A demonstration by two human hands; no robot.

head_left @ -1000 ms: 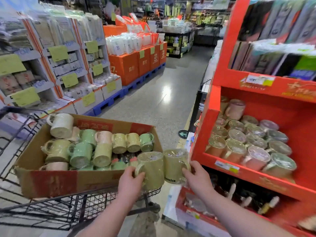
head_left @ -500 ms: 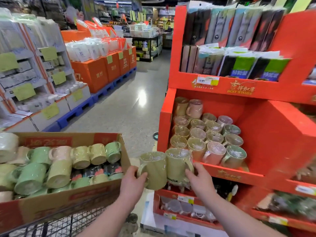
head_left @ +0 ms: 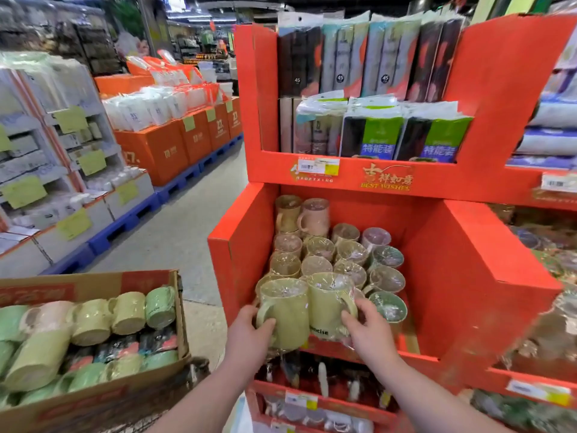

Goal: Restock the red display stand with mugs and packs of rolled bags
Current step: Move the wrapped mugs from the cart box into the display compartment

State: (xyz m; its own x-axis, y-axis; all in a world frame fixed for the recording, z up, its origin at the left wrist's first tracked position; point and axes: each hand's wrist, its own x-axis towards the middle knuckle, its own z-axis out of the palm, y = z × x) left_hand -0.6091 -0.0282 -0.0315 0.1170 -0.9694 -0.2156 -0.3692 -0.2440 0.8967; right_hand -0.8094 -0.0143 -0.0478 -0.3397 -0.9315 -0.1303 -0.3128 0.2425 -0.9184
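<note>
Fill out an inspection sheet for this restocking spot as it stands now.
Surface: red display stand, middle shelf packed with upright shelf mugs.
Job's things: left yellow-green mug and right yellow-green mug at the shelf front; bag packs on the top shelf; box mugs and box packs in the cardboard box.
Clutter: nothing seen.
Grippers: left hand grips the left mug; right hand grips the right.
Cables: nothing seen.
Surroundings: aisle floor, orange boxes on blue pallets.

Yellow-green mugs (head_left: 299, 310), red display stand (head_left: 487, 251), blue pallets (head_left: 125, 226).

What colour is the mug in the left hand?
The mug is pale yellow-green; the head view shows it best.
</note>
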